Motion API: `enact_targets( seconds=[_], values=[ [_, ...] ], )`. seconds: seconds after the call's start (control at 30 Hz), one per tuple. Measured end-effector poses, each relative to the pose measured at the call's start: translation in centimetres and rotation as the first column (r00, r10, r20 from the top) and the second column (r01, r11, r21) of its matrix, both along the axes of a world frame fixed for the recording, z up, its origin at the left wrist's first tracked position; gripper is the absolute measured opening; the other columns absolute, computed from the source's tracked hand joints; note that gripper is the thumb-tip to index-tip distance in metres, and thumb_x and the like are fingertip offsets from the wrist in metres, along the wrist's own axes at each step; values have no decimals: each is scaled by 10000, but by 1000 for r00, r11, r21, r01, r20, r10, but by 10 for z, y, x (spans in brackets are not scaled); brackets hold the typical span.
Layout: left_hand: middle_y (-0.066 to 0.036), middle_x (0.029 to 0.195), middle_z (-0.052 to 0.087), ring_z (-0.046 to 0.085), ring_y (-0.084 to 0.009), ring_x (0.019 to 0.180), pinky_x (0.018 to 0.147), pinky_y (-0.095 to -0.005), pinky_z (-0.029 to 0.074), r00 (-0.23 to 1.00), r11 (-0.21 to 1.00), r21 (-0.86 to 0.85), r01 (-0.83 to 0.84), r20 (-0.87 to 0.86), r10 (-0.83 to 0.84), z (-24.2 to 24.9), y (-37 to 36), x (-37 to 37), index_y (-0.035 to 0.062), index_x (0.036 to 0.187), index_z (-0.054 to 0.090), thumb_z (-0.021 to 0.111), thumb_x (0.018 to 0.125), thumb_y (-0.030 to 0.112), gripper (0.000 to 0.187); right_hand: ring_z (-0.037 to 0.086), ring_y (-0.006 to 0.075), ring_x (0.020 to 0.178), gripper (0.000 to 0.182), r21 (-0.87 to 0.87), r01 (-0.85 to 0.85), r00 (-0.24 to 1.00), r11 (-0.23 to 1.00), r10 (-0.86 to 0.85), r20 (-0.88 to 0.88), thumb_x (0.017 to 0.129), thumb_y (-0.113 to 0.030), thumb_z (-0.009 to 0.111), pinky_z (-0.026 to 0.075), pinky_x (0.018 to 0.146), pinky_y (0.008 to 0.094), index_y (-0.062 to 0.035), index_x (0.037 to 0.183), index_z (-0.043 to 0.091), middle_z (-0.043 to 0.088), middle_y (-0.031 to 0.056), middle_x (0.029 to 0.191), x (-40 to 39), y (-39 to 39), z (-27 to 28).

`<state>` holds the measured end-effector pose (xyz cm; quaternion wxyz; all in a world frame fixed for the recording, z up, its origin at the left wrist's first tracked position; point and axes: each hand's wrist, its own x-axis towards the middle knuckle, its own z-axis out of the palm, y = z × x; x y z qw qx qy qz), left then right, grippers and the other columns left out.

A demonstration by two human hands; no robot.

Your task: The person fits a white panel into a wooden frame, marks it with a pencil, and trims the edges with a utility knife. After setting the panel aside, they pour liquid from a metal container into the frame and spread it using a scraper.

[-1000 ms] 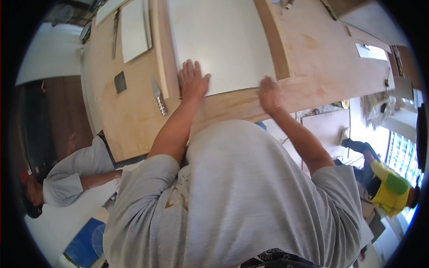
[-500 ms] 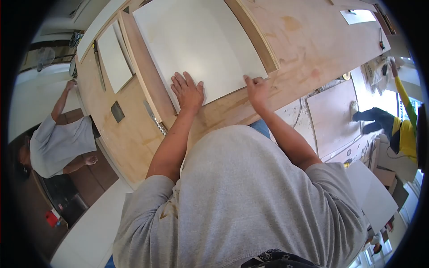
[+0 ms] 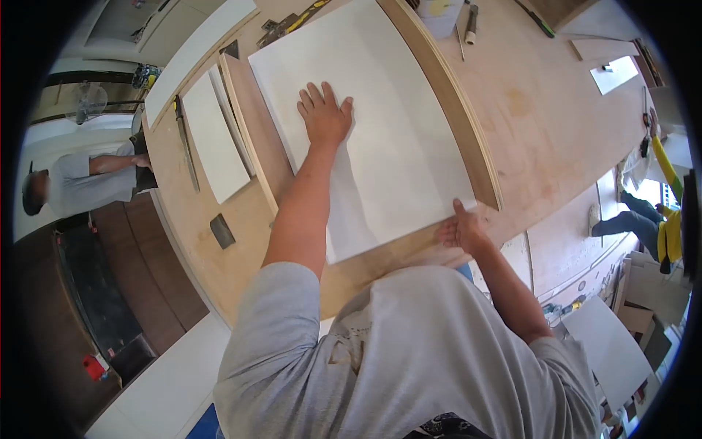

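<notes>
Saw a white panel [image 3: 395,139] lying roughly flat over the wooden surface [image 3: 541,124], between a left upright board [image 3: 256,135] and a right upright board [image 3: 447,84]. Found the left hand [image 3: 327,123] palm down on the panel, fingers spread wide and gripping nothing. Found the right hand [image 3: 469,233] at the near right corner, with thumb up by the edge and other fingers loosely bent; could not tell whether pinched on it. Judged the panel stiff, moderately light for its breadth, smooth enough to slide under a palm, and liable to chip at corners or scuff across the face. Judged the near edge easiest to take hold of, with hands well apart, and the long sides tighter beside the boards. Made out no brand or lettering on the panel; saw pale marks on a dark patterned cloth [image 3: 447,426], too unclear to read.
</notes>
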<state>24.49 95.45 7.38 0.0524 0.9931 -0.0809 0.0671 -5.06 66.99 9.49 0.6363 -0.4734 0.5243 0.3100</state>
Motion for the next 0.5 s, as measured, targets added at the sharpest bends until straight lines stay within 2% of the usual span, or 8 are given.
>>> enact_targets(
  seconds=[0.13,0.3,0.33,0.4,0.5],
  values=[
    [-337,1577,319,276,-531,1460,1181,-630,215,990,998,57,27,139,-35,-16,4,104,-1,1536,386,458,1019,558,764,740,351,741,782,-40,-30,999,999,31,25,985,-675,501,611,616,448,98,967,620,713,227,871,0,6,13],
    [-292,1582,342,296,-475,1471,1187,-593,241,974,994,28,109,196,-112,-29,6,210,34,1513,427,495,996,587,760,744,329,674,739,-51,22,1000,998,-22,14,979,-663,530,623,561,434,66,899,618,718,220,798,0,5,16],
    [-296,1534,408,354,-473,1434,1172,-578,282,959,990,35,134,248,-138,-29,8,225,22,1493,442,526,973,609,789,744,325,667,731,-54,33,999,998,-33,13,977,-660,537,624,557,432,61,886,618,719,218,785,-3,5,14],
    [-280,1428,520,439,-475,1345,1142,-554,327,932,978,0,206,304,-197,-31,12,254,-9,1400,551,556,924,678,836,745,324,659,723,-55,50,999,997,-49,10,974,-656,549,626,553,433,55,863,620,721,217,770,-3,5,11],
    [-268,1290,607,527,-463,1209,1067,-532,403,972,986,108,123,188,-142,-26,12,278,-26,1214,673,596,879,716,818,748,329,662,725,-64,57,998,996,-57,7,971,-653,560,629,561,436,57,843,632,723,219,767,-6,7,9]
  ],
)
